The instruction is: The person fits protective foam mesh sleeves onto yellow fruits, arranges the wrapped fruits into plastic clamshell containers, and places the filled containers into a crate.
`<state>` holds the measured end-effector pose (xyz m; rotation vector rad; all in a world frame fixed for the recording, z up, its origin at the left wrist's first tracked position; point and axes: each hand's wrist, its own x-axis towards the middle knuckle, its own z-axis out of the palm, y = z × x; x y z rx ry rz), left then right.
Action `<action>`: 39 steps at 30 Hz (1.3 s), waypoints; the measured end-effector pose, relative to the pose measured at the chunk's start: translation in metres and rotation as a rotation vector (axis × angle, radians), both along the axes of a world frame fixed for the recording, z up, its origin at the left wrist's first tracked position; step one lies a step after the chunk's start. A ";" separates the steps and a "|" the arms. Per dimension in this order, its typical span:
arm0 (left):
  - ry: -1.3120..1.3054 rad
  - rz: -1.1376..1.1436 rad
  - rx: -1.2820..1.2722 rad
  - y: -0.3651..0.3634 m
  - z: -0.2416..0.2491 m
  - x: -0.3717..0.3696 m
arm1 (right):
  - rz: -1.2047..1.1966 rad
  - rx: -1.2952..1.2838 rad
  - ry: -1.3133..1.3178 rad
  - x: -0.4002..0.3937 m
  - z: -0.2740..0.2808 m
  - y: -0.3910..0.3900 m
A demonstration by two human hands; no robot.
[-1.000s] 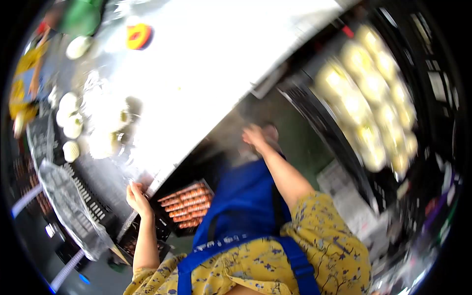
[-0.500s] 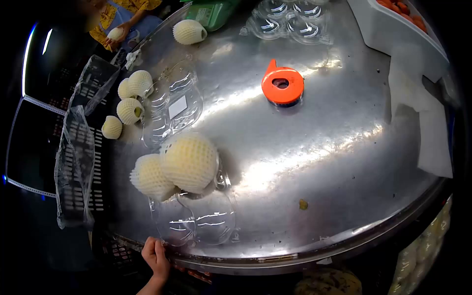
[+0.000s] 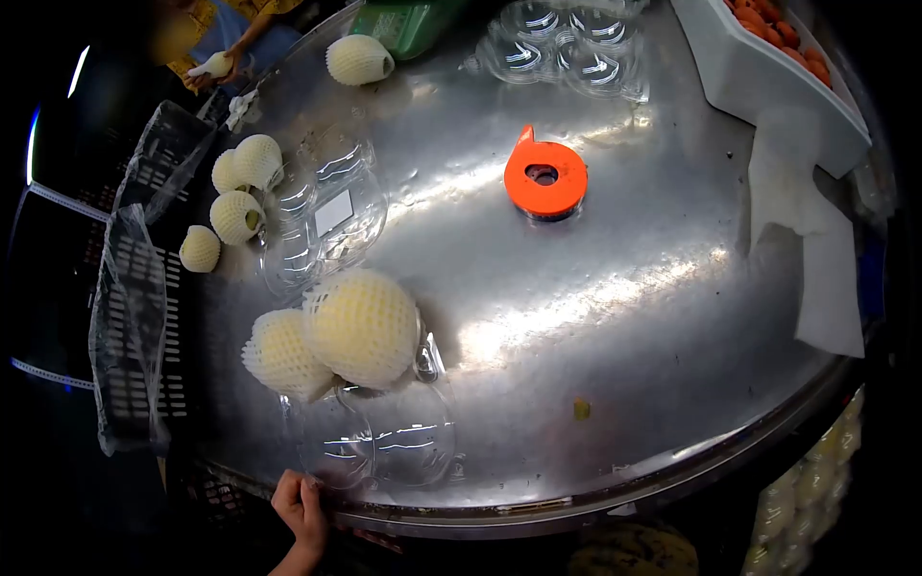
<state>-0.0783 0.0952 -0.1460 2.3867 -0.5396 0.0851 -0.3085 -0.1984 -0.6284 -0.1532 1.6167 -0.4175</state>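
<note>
Clear plastic clamshell [image 3: 411, 449] lies at the near left of the metal table [image 3: 634, 374], two rounded cups bare toward the rim, with a larger foam-netted fruit [image 3: 361, 326] and a smaller foam-netted fruit [image 3: 281, 355] touching each other just behind them. From my remote view, the left hand [image 3: 300, 507] is at the rim, fingers curled into a loose fist; I cannot tell whether they pinch the plastic's edge. The clamshell extends away and to the right from that fist, the cups side by side roughly along the rim; its full long axis is hidden under the fruit. The left hand is the only one I have near it; the right is out of sight. An orange tape dispenser [image 3: 549, 200] stands well apart, farther right.
</note>
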 end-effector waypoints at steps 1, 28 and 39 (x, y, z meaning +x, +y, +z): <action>-0.014 -0.012 0.021 0.001 0.000 0.000 | 0.016 -0.009 -0.012 0.001 0.008 -0.002; 1.657 -0.495 -0.400 -0.067 0.026 -0.120 | 0.190 -0.295 -0.559 -0.083 0.520 0.165; 1.636 -0.498 -0.594 -0.096 0.054 -0.107 | 0.483 -0.561 -0.627 -0.060 0.574 0.100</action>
